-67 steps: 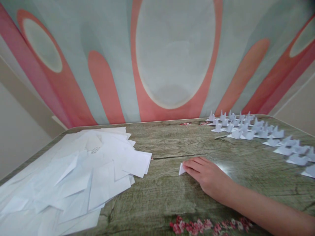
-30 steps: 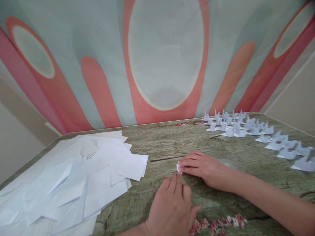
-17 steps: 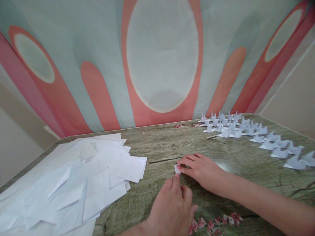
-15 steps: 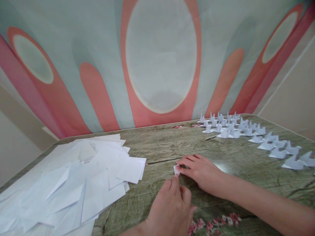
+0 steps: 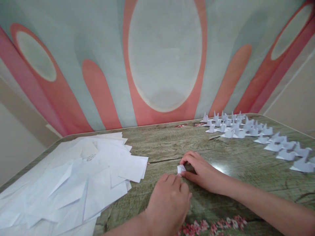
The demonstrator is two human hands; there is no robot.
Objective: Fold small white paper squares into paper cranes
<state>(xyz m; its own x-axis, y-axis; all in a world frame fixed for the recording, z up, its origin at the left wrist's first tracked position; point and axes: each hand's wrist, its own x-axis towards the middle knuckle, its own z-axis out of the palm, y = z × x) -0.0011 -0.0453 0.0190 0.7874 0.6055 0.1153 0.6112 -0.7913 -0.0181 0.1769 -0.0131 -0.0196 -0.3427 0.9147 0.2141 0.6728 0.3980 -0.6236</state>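
Observation:
A small folded piece of white paper (image 5: 181, 168) lies on the wooden table between my two hands. From the right, my right hand (image 5: 203, 171) has its thumb and fingers bent around the paper's edge, the thumb at the near side and the forefinger at the far side. My left hand (image 5: 169, 200) is closer to me, back upward and fingers curled. Its fingertips meet the near edge of the paper, partly hidden behind the knuckles.
Loose sheets of white paper (image 5: 73, 183) are heaped on the left of the table (image 5: 159, 141). Several folded white paper figures (image 5: 286, 154) stand in rows along the right and far right. Behind the table rises a patterned backdrop (image 5: 164, 59).
My right fingers lay over the paper; now they are bent, thumb lower. The left forefinger pointed forward and is now curled in. The view has shifted slightly.

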